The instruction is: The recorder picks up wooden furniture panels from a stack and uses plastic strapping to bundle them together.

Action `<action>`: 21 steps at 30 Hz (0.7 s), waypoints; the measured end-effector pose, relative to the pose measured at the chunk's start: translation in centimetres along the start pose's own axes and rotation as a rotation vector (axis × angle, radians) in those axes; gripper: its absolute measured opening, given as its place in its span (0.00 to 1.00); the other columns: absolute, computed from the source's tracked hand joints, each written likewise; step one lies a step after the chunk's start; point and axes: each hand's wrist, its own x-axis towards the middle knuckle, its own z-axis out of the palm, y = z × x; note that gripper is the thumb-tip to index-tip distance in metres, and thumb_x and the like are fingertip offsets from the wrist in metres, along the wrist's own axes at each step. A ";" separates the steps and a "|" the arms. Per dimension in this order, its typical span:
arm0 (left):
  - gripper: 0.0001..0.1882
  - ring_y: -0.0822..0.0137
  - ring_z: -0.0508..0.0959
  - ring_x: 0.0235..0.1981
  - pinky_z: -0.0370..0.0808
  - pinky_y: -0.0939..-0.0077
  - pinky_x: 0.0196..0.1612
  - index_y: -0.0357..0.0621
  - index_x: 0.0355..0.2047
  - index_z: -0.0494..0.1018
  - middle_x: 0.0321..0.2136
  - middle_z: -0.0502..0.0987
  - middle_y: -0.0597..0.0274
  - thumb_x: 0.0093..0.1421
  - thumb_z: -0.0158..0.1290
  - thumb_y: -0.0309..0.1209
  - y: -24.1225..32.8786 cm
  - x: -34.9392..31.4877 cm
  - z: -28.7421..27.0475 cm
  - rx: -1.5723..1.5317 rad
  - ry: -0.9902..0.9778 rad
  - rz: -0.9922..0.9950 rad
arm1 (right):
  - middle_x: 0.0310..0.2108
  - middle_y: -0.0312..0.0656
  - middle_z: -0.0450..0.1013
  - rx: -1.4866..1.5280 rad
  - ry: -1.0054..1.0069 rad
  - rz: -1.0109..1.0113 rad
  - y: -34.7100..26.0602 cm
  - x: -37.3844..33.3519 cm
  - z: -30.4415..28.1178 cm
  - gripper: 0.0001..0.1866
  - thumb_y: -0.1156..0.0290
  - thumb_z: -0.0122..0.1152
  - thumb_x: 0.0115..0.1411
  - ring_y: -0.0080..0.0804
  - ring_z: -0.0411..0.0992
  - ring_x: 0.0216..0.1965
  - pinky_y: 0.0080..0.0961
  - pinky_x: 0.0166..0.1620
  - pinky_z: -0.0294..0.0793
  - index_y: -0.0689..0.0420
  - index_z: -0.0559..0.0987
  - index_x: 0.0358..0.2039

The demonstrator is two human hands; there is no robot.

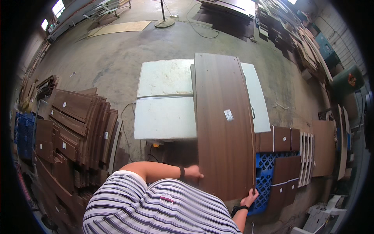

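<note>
A long dark-brown wood panel (pixel 220 144) with a small white label lies lengthwise before me, over a white-topped table (pixel 165 117), its near end jutting past the table toward my body. My left hand (pixel 193 172) grips the panel's left edge near that end, fingers hidden beneath and the thumb at the rim. At the near right corner, my right hand (pixel 249 197) is closed round the panel's edge, fingertips showing on its side. Another brown board edge (pixel 193 78) peeks out under the panel's far left side. A dark handle-like loop (pixel 253 112) shows beside the right edge.
Stacks of brown panels (pixel 80 124) lean at my left. On the right, strapped brown panels (pixel 286 171) lie on a blue plastic pallet (pixel 263 175), beside a white slatted piece (pixel 306 160). Farther off are a round stand base (pixel 164 23), a cable (pixel 202 36) and a flat board (pixel 119 29).
</note>
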 end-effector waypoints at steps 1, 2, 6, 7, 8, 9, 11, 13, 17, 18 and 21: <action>0.15 0.65 0.76 0.24 0.73 0.72 0.27 0.34 0.42 0.72 0.23 0.75 0.56 0.62 0.51 0.34 -0.6 0.1 0.2 -0.143 -0.154 0.043 | 0.45 0.42 0.66 0.054 0.052 0.045 0.0 -0.6 -0.4 0.16 0.72 0.57 0.59 0.33 0.66 0.44 0.30 0.49 0.67 0.58 0.66 0.46; 0.20 0.64 0.77 0.29 0.75 0.70 0.30 0.32 0.42 0.72 0.26 0.76 0.54 0.64 0.47 0.41 0.7 -0.6 -0.1 -0.067 -0.302 -0.109 | 0.47 0.43 0.66 0.108 0.101 0.090 -0.6 -1.4 -0.4 0.18 0.71 0.57 0.59 0.35 0.66 0.45 0.33 0.48 0.68 0.58 0.65 0.48; 0.34 0.58 0.78 0.35 0.76 0.65 0.40 0.27 0.41 0.73 0.34 0.78 0.48 0.65 0.38 0.53 3.7 -2.9 0.0 0.113 -0.471 -0.015 | 0.45 0.45 0.71 0.174 0.245 0.156 1.2 0.3 -4.6 0.18 0.66 0.58 0.58 0.39 0.69 0.42 0.36 0.45 0.72 0.62 0.71 0.47; 0.34 0.57 0.78 0.38 0.75 0.65 0.43 0.27 0.42 0.73 0.37 0.78 0.47 0.65 0.38 0.53 5.4 -4.8 -0.5 0.125 -0.432 0.012 | 0.43 0.48 0.72 0.178 0.261 0.181 1.3 0.5 -5.1 0.17 0.65 0.58 0.59 0.39 0.71 0.39 0.38 0.41 0.74 0.63 0.72 0.45; 0.34 0.59 0.78 0.32 0.75 0.66 0.38 0.28 0.37 0.75 0.32 0.78 0.50 0.64 0.40 0.54 3.6 -3.5 -0.2 0.159 -0.394 0.013 | 0.44 0.48 0.71 0.191 0.255 0.230 1.1 0.8 -5.4 0.19 0.63 0.57 0.60 0.41 0.71 0.41 0.39 0.42 0.74 0.64 0.72 0.46; 0.31 0.62 0.76 0.27 0.74 0.68 0.33 0.29 0.33 0.74 0.27 0.77 0.54 0.63 0.43 0.52 3.4 -3.5 -0.3 0.123 -0.321 -0.021 | 0.44 0.48 0.71 0.227 0.238 0.285 1.1 0.9 -6.0 0.19 0.63 0.57 0.60 0.41 0.71 0.41 0.39 0.42 0.74 0.63 0.72 0.46; 0.25 0.68 0.71 0.19 0.70 0.73 0.23 0.33 0.24 0.72 0.19 0.72 0.60 0.60 0.51 0.48 1.1 -1.8 -0.4 -0.078 -0.202 -0.050 | 0.45 0.47 0.71 0.264 0.206 0.365 1.5 0.8 -6.6 0.20 0.62 0.58 0.59 0.42 0.71 0.43 0.40 0.44 0.74 0.62 0.72 0.47; 0.20 0.74 0.66 0.14 0.64 0.79 0.17 0.38 0.18 0.69 0.15 0.66 0.66 0.56 0.59 0.41 0.6 -0.8 -1.0 -0.281 -0.080 -0.071 | 0.46 0.46 0.70 0.249 0.228 0.350 2.4 0.6 -7.2 0.21 0.61 0.58 0.59 0.41 0.70 0.43 0.40 0.44 0.74 0.62 0.71 0.47; 0.29 0.66 0.69 0.12 0.65 0.71 0.17 0.39 0.14 0.70 0.10 0.68 0.60 0.58 0.49 0.54 -1.0 2.4 -3.1 -0.256 0.193 0.067 | 0.52 0.44 0.67 0.315 0.154 0.331 1.7 -1.6 -4.7 0.29 0.58 0.63 0.55 0.40 0.68 0.47 0.39 0.47 0.72 0.60 0.67 0.53; 0.30 0.66 0.68 0.12 0.64 0.70 0.16 0.39 0.15 0.71 0.11 0.68 0.60 0.59 0.46 0.55 -2.1 4.1 -3.5 -0.309 0.202 0.036 | 0.53 0.43 0.66 0.287 0.129 0.352 -0.6 -2.1 -2.0 0.30 0.58 0.63 0.55 0.41 0.68 0.49 0.39 0.47 0.72 0.58 0.67 0.54; 0.31 0.62 0.69 0.14 0.68 0.66 0.19 0.32 0.24 0.72 0.17 0.71 0.55 0.61 0.42 0.53 1.0 3.4 -5.0 -0.238 0.149 0.016 | 0.50 0.41 0.70 0.367 0.053 0.389 -1.6 -0.6 -1.2 0.23 0.60 0.59 0.59 0.38 0.69 0.47 0.35 0.47 0.72 0.59 0.71 0.51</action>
